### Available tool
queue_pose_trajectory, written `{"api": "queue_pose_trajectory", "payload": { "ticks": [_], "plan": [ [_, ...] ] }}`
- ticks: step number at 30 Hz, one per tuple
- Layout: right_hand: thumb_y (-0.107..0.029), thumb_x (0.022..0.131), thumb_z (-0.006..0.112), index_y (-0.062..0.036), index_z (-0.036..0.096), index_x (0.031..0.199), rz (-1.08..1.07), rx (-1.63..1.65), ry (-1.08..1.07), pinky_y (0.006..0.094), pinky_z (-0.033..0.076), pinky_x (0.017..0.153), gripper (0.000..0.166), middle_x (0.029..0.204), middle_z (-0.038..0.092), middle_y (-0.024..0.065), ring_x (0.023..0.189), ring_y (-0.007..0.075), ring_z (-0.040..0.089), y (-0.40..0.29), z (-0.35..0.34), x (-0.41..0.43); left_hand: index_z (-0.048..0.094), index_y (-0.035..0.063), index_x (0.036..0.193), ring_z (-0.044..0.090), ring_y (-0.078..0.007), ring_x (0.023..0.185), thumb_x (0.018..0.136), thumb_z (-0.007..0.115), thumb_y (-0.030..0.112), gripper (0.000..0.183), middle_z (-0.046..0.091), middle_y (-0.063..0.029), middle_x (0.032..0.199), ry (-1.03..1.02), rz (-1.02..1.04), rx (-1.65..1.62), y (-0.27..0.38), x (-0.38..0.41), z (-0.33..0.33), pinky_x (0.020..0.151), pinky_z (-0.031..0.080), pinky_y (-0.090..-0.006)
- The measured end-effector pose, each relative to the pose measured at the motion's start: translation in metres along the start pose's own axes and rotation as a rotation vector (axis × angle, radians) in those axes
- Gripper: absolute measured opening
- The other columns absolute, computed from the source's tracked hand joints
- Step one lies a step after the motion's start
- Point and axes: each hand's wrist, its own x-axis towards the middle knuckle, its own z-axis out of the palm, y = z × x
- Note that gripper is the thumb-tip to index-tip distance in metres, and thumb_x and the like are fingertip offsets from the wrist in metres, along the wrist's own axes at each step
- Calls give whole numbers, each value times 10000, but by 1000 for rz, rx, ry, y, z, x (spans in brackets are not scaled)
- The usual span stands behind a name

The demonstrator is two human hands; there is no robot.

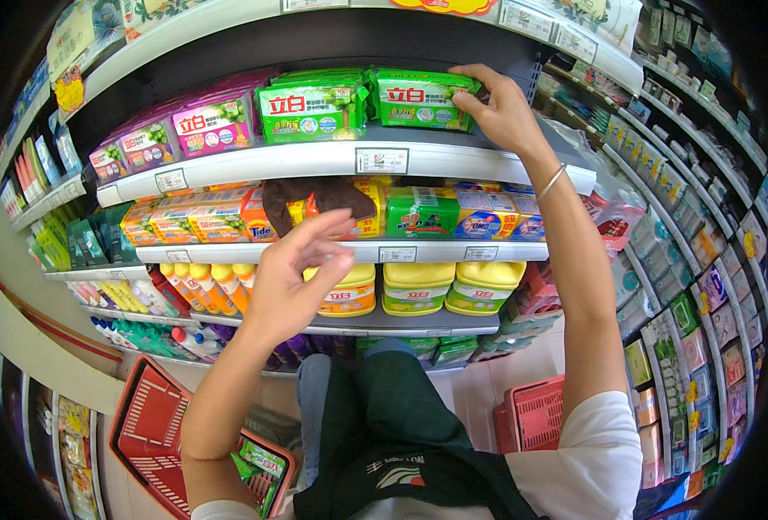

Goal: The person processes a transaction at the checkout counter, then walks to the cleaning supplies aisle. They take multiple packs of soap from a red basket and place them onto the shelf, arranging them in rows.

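Note:
My right hand (502,112) grips the right end of a green pack of laundry soap (423,107) on the upper shelf, thumb on its front and fingers over its top edge. Just left of that pack stands a row of matching green packs (311,112), stacked one behind another. Farther left are purple-pink packs (212,123) of the same kind. My left hand (293,276) hangs in the air before the lower shelves, fingers apart and holding nothing. Behind it, a dark brown cloth (281,207) lies draped over the soap packs of the middle shelf.
A red shopping basket (156,422) with green packs (262,459) inside stands on the floor at my left. Another red basket (537,413) is at my right. Yellow-lidded tubs (418,289) line the lower shelf. Shelves of packaged goods (696,351) rise close on the right.

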Motion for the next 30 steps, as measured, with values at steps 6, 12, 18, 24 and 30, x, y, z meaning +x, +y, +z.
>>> {"api": "queue_pose_trajectory", "payload": {
  "ticks": [6,12,18,24,30],
  "plan": [
    [-203,813,699,-82,670,1155,4,-208,52,384,497,796,365,1013,622,172,872,310,625,-6,9,-4,571,4,1251,647,-154,964,913,628,74,350,661,-128,1135,88,-224,74,-22,-74,-63,854,508,-292],
    [-84,763,725,-71,663,1061,-355,40,296,385,492,848,306,1064,610,126,997,313,592,-77,69,-59,578,2,1245,663,-185,955,923,623,111,343,679,-113,1099,291,-484,77,-33,-142,-108,845,507,-298],
    [-75,731,717,-73,659,952,-495,715,-417,376,481,803,228,1001,615,86,954,277,599,-210,218,-227,606,-2,1202,638,-172,990,933,624,223,351,692,-101,1063,328,-634,113,-52,-223,-154,842,495,-303],
    [-69,764,670,-41,661,914,-482,1012,-688,381,460,871,153,988,618,69,1003,256,597,-278,270,-358,621,-6,1183,652,-172,932,904,650,286,405,698,-116,1039,478,-1057,348,-122,-361,-220,780,509,-321],
    [-34,739,689,-44,676,948,-494,975,-721,365,476,899,209,1049,637,71,1117,250,571,-273,276,-376,654,59,1115,665,-338,967,716,748,479,587,687,-189,1020,154,-1469,903,-216,-461,-188,820,517,-410]
  ]
}}
